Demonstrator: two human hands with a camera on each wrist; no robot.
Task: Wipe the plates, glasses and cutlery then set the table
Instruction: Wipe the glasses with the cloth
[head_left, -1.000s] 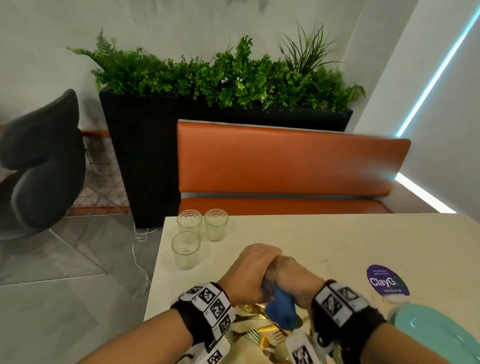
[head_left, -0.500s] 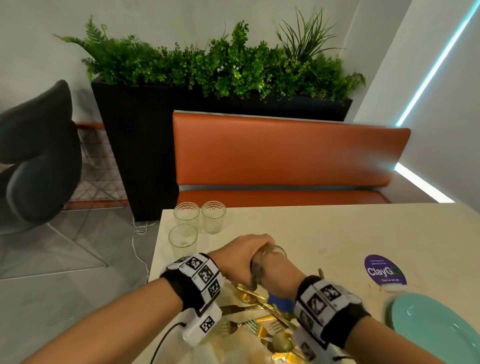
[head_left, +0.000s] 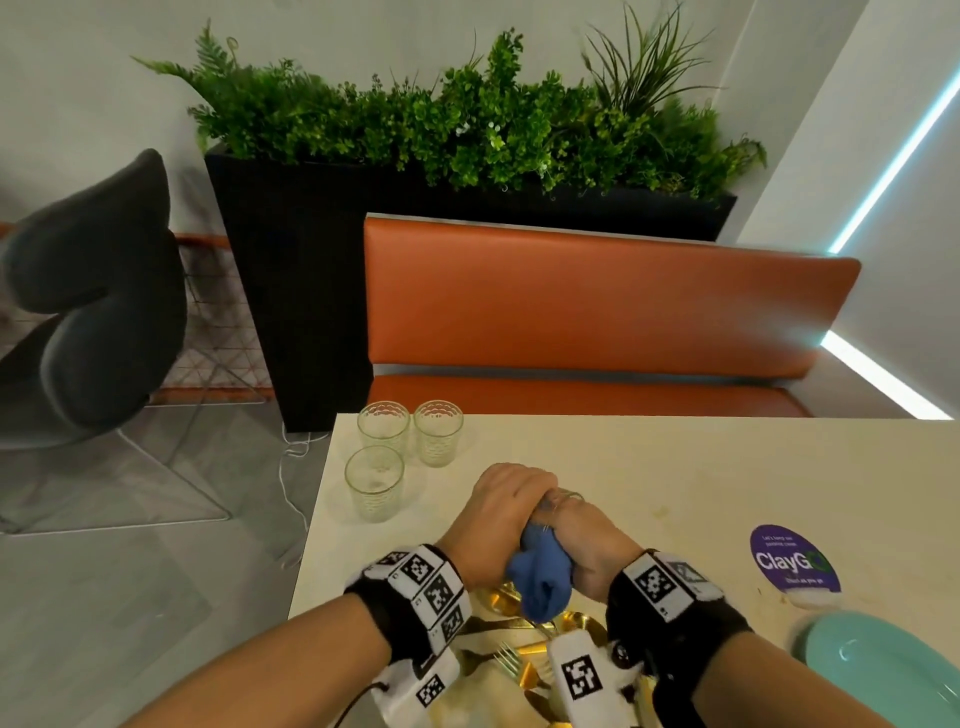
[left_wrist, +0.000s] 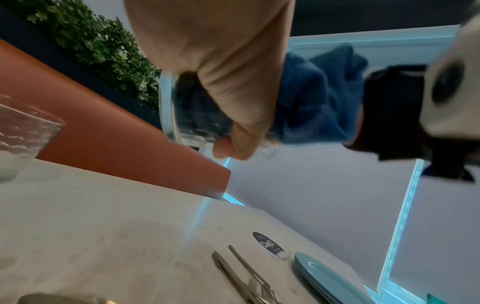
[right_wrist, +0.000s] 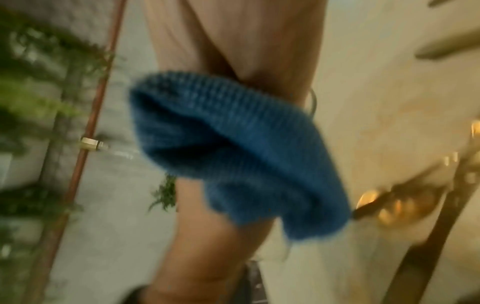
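My left hand (head_left: 506, 512) grips a clear glass (left_wrist: 187, 115) on its side above the table (head_left: 649, 467). My right hand (head_left: 582, 535) holds a blue cloth (head_left: 540, 577) pushed into the glass's mouth; its fingers are hidden inside. The cloth (left_wrist: 319, 98) bunches out of the glass, and its loose end (right_wrist: 233, 156) hangs below the wrist. Three more glasses (head_left: 375, 480) stand upright at the table's far left corner. Gold cutlery (head_left: 511, 657) lies in a pile under my wrists. A teal plate (head_left: 883, 670) sits at the near right.
An orange bench (head_left: 597, 312) runs along the far side of the table, with a black planter (head_left: 291, 291) of green plants behind it. A dark chair (head_left: 93, 291) stands on the floor to the left. A purple round sticker (head_left: 792, 561) is on the table beside the plate.
The right hand has turned in the glass, so the blue cloth that was mostly hidden half a second ago now bunches out towards me. Both hands stay over the cutlery.
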